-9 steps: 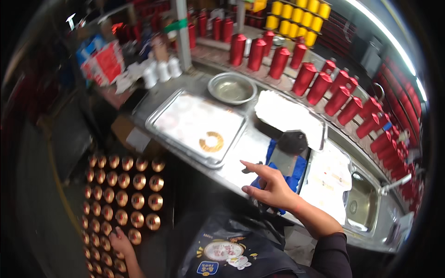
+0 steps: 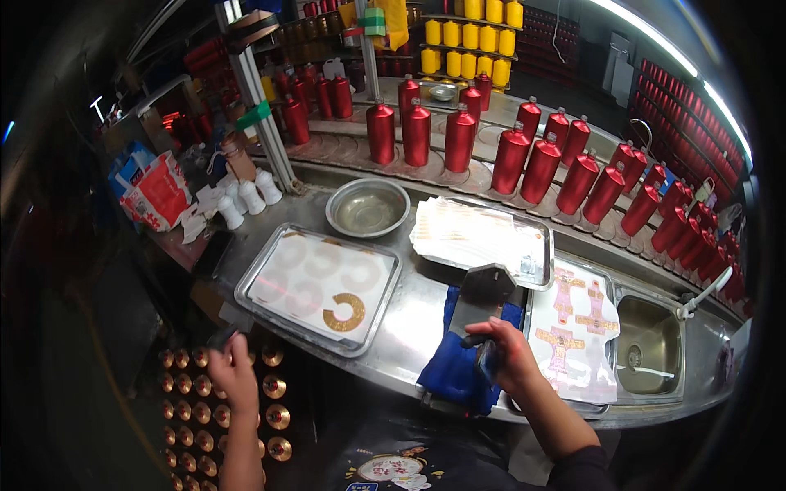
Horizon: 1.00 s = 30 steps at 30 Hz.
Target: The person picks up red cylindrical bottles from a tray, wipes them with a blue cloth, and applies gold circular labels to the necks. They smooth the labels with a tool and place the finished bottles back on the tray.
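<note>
My left hand (image 2: 235,378) is raised over rows of round gold caps (image 2: 278,416) with red centres. Its fingers are closed, with a small blurred dark thing (image 2: 221,336) at their tips. My right hand (image 2: 514,360) is curled at a stand draped in blue cloth (image 2: 453,372). A dark piece (image 2: 472,340) shows by its fingertips; what the fingers grip is partly hidden. The stand's dark plate (image 2: 487,286) rises beyond that hand. Left of the stand, a metal tray (image 2: 390,288) carries a white sheet with one gold C-shaped label (image 2: 344,312) on it.
A steel bowl (image 2: 331,210) sits behind the tray. Another tray (image 2: 540,282) holds a stack of white sheets; cross-shaped pink and gold labels (image 2: 562,348) lie on a sheet beside the sink (image 2: 678,385). Red bottles (image 2: 459,143) line the back ledge. White bottles (image 2: 268,187) stand left.
My view has shifted, showing more of the bench. My left hand has risen from among the gold caps. My right hand's outstretched fingers have curled in at the blue-draped stand.
</note>
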Tool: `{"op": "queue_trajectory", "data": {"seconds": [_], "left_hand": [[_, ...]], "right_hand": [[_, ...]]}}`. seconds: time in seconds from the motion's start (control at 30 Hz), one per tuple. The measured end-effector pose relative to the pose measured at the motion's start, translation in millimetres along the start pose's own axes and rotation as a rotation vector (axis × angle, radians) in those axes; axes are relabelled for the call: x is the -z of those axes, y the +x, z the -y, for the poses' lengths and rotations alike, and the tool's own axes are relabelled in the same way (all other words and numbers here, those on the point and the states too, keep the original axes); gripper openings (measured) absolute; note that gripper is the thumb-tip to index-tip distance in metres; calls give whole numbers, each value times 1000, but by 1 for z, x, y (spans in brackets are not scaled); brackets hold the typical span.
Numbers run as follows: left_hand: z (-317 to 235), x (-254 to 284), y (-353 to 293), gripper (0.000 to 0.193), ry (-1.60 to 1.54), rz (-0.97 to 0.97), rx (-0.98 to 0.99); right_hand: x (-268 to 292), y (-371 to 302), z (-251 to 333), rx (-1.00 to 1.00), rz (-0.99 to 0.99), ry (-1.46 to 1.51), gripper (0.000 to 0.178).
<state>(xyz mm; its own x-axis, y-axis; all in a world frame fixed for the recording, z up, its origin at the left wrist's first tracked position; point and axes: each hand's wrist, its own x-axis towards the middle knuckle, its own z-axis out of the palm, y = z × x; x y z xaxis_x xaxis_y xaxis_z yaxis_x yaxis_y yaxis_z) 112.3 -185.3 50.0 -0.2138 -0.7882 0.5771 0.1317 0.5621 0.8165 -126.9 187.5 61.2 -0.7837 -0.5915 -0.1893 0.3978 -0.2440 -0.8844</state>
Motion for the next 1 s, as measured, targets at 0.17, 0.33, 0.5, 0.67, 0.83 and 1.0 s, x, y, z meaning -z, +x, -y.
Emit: {"op": "queue_trajectory", "data": {"seconds": [0.17,0.33,0.5,0.67,0.83,1.0], "left_hand": [[-7,-262,116,37,-50,424,-384],[17,-509,236,74,29,301,-92],[41,-631,265,79,225,332,-114],[65,-653,247,65,84,461,-97],[51,-587,251,40,-614,392,293],[20,-442,245,42,-888,586,964]], "right_hand": [[51,-28,1,52,-154,313,33],[84,-48,-4,174,-460,396,29],[97,-37,-4,106,-478,420,39],[92,-16,-1,143,-586,358,27],[82,-5,-3,133,-572,381,25],[72,-1,6,190,-516,227,17]]}}
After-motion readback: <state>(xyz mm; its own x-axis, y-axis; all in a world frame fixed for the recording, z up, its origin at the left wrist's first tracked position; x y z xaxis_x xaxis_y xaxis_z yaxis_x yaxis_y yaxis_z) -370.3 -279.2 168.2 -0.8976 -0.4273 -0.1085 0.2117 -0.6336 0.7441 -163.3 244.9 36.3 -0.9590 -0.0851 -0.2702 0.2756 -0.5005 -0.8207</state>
